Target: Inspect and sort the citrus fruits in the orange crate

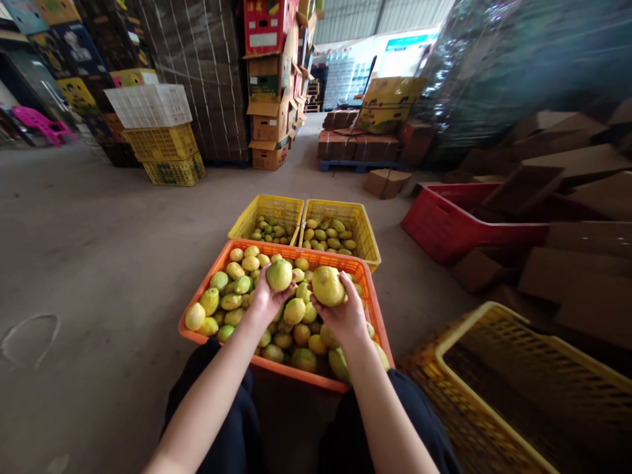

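Looking round, held fruits (328, 286) show unclear long axes.

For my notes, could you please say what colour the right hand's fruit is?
The fruit in the right hand is mostly yellow, shown in the head view.

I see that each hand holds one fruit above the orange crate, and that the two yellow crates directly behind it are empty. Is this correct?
Not entirely: the two yellow crates are not empty; the head view shows several fruits in each. The rest is right: the left hand and right hand each hold one fruit above the orange crate.
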`<state>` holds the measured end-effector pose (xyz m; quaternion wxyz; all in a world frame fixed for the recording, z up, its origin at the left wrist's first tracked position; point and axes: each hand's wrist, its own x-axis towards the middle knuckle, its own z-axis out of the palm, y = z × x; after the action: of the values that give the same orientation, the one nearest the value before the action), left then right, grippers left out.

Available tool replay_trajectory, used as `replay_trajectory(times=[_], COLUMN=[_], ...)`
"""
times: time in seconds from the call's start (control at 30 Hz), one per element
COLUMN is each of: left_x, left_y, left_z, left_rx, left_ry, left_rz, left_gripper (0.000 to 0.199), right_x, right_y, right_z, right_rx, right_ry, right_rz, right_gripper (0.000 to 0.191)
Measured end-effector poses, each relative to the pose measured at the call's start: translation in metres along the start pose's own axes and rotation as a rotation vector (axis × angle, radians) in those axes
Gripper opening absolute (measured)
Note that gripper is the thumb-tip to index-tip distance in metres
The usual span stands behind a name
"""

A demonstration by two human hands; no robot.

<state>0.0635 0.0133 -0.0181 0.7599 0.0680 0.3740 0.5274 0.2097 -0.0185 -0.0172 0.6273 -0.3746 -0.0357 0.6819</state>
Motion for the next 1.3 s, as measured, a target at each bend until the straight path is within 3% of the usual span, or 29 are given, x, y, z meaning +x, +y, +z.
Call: replay_trajectory(times=[0.1,0.2,0.33,0.57,0.73,0.93,1.03,1.3], left_x=[0.003,0.004,0.002,0.001,0.003,-0.001,-0.004,-0.006], left_y=[-0.002,-0.001,0.002,0.003,0.002,0.005,0.008,0.005], left_z=[-0.002,-0.003,-0.003,-0.008,-0.006,-0.001,-0.001,-0.003], left_rx=[-0.024,-0.073,-0.1,-0.095,-0.105,-0.189,-0.174,-0.129], left_ry=[-0.035,-0.049,0.026,-0.046,-0.076,-0.026,-0.002,-0.084], left_rz=[-0.008,-0.008,0.022,0.021,-0.015,-0.023,-0.052,-0.044], left_gripper=[0.038,0.036,0.032,0.046,0.036,0.034,0.032,0.04], right_x=[0.004,0.012,0.022,0.008,-0.001,0.005,0.009,0.007], right_y=[0.001,0.002,0.004,0.004,0.001,0.002,0.003,0.003], right_z=[-0.004,-0.014,-0.024,-0.008,-0.003,-0.006,-0.008,-0.009], right_rx=[0.031,0.035,0.062,-0.009,-0.034,-0.035,-0.03,0.01], right_ry=[-0.019,-0.076,-0.129,-0.092,-0.065,0.018,-0.022,-0.064], right_rz=[-0.033,0.028,0.076,0.097,0.032,0.073,0.11,0.128], right_gripper=[0.009,0.013,0.017,0.021,0.01,0.019,0.018,0.026])
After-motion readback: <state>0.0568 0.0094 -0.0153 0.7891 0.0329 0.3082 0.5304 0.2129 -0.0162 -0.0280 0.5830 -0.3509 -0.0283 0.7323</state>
